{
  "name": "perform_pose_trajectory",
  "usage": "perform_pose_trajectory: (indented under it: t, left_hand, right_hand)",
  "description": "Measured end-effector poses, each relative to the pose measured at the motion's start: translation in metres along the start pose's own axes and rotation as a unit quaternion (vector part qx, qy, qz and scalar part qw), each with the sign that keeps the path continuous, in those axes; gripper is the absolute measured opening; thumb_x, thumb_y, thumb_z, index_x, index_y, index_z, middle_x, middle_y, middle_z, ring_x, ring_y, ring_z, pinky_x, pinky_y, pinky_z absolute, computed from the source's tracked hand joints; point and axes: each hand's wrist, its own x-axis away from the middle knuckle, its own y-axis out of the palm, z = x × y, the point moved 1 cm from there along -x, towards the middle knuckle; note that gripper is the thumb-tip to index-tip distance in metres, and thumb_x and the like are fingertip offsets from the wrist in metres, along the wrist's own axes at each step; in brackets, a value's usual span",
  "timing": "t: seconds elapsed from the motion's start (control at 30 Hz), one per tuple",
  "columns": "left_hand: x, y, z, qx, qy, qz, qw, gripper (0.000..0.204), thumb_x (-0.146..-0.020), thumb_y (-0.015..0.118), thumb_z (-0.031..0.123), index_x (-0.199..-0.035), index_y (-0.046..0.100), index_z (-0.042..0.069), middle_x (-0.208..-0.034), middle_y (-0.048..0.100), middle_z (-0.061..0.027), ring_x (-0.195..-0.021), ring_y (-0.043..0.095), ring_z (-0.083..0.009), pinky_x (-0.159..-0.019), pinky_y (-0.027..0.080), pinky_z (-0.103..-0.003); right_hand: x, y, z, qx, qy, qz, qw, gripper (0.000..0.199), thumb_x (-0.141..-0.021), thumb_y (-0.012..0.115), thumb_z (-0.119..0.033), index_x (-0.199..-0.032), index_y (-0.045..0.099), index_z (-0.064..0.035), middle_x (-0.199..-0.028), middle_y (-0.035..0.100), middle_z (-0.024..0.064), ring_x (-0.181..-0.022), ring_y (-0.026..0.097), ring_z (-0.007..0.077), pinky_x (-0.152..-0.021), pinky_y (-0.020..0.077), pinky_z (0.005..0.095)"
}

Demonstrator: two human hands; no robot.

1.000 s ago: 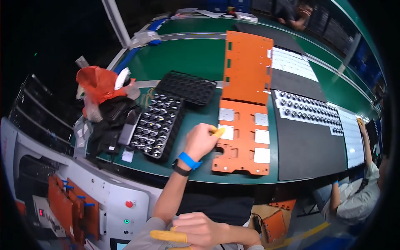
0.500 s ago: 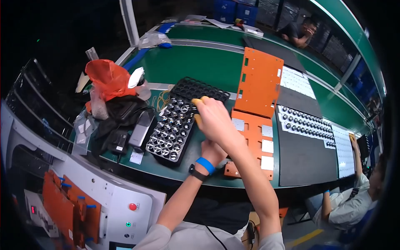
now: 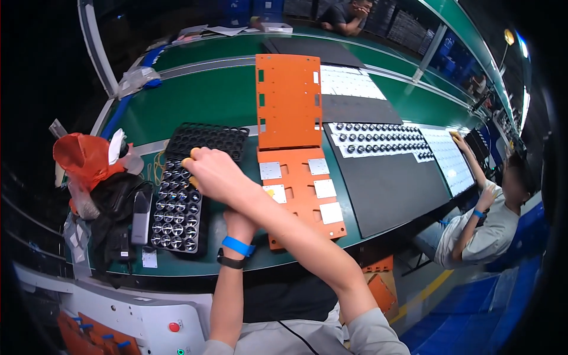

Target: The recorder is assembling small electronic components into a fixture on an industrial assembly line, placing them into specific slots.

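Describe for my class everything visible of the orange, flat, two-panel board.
The orange, flat, two-panel board sits opened out on the green tabletop; whether metal or plastic is unclear. Its far panel has slots along the left edge. The near panel bears white square plates, three visible on the right and two on the left. The bare right forearm hides its lower left; a yellow-covered fingertip of the left hand overlaps a left plate.

At 9 o'clock sits a crumpled red bag [image 3: 80, 155]; at 10, a clear bag [image 3: 135, 80]; at 7, a red button [image 3: 173, 326]; at 2, probably a yellow lamp [image 3: 509, 36]; at 1, a dark-shirted person [image 3: 338, 19].
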Motion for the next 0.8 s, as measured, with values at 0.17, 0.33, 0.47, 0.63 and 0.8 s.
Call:
perform_pose_trajectory:
  t: [0.17,0.33,0.47,0.63,0.8]
  left_hand:
    - [-0.002,0.007,-0.009,0.095,0.026,-0.007,0.995,0.04,-0.083,0.077,0.036,-0.114,0.069,0.012,-0.105,0.073,-0.0191,-0.099,0.068,-0.0415,-0.076,0.054,-0.053]
    - [0.0,-0.002,0.001,0.037,0.047,0.009,0.998,0.035,-0.083,0.077,0.033,-0.11,0.07,0.011,-0.103,0.074,-0.0186,-0.097,0.069,-0.0419,-0.073,0.055,-0.052]
    - [0.003,-0.008,0.005,0.023,0.035,0.003,0.999,0.033,-0.083,0.077,0.032,-0.106,0.07,0.009,-0.098,0.074,-0.0188,-0.092,0.07,-0.0411,-0.071,0.054,-0.052]
    - [-0.002,0.004,0.002,0.102,0.063,0.031,0.992,0.035,-0.083,0.078,0.033,-0.105,0.07,0.007,-0.095,0.074,-0.0188,-0.088,0.07,-0.0395,-0.069,0.054,-0.051]
    - [0.003,0.008,-0.016,0.224,0.081,0.087,0.967,0.037,-0.083,0.079,0.036,-0.102,0.072,0.006,-0.091,0.074,-0.0183,-0.083,0.071,-0.0382,-0.067,0.054,-0.049]
  right_hand:
    - [-0.003,0.004,0.003,0.038,-0.041,0.009,0.998,0.007,-0.081,0.068,-0.008,-0.085,0.067,-0.0027,-0.088,0.063,0.0137,-0.087,0.066,0.0315,-0.077,0.0551,0.0427]
    - [-0.005,0.005,0.009,0.039,-0.064,0.012,0.997,0.01,-0.08,0.069,-0.009,-0.086,0.064,-0.0016,-0.086,0.062,0.014,-0.085,0.066,0.031,-0.075,0.0544,0.0421]
    - [0.003,-0.005,0.007,0.027,-0.018,0.034,0.999,0.024,-0.077,0.072,-0.013,-0.092,0.058,0.0004,-0.086,0.06,0.0141,-0.085,0.065,0.0308,-0.072,0.0527,0.0412]
    - [0.042,-0.047,-0.019,-0.07,0.012,0.084,0.994,0.035,-0.076,0.077,-0.021,-0.093,0.054,-0.0019,-0.087,0.057,0.0131,-0.08,0.061,0.0317,-0.069,0.0486,0.042]
    - [0.099,-0.088,-0.045,-0.179,0.046,0.185,0.965,0.034,-0.07,0.08,-0.011,-0.097,0.06,-0.0058,-0.084,0.058,0.0095,-0.074,0.061,0.0292,-0.064,0.0471,0.0373]
